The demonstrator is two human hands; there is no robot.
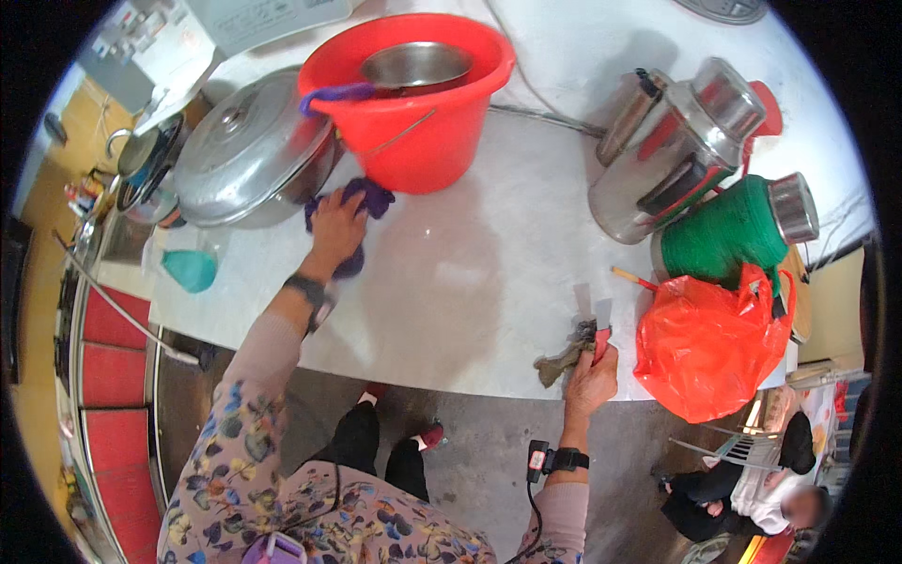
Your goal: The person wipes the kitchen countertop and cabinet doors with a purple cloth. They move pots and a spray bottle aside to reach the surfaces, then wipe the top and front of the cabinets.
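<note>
My left hand presses on a crumpled dark purple cloth on the white countertop, just in front of a red plastic bucket. In that bucket sits a steel bowl, and a purple-blue cloth hangs over its rim. My right hand grips the red handle of a flat metal-bladed tool, near the front edge of the counter. A dirty brownish rag lies against the fingers of that hand; whether it is gripped too, I cannot tell.
A large lidded metal pan stands left of the bucket. Steel flasks, a green thermos and a red plastic bag crowd the right side. A teal-coloured item lies at left. Another person sits at lower right.
</note>
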